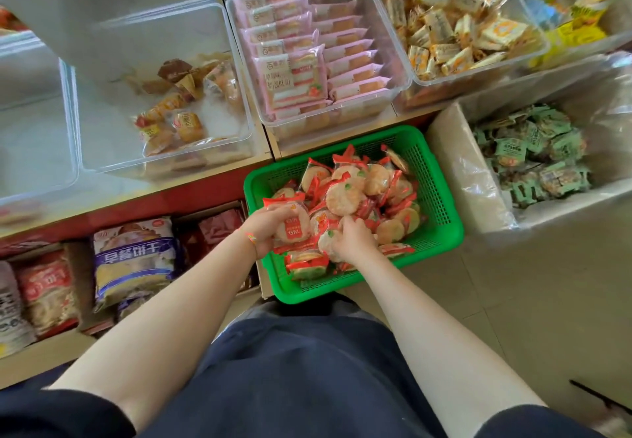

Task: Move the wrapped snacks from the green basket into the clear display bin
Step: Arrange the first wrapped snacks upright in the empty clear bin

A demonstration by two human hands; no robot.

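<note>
A green basket (441, 198) on the floor below the shelf holds several round rice-cracker snacks (342, 198) in red and clear wrappers. My left hand (263, 229) is at the basket's left side, shut on a stack of wrapped snacks (292, 227). My right hand (352, 241) lies in the middle of the pile with fingers curled round another wrapped snack (326, 241). A clear display bin (85, 102) on the shelf, up and to the left, holds a few orange-wrapped snacks in its near right corner.
Clear bins of pink packets (297, 61) and of yellow packets (451, 27) sit behind the basket. A lined box of green packets (533, 157) stands to its right. Large snack bags (133, 259) fill the lower shelf at left.
</note>
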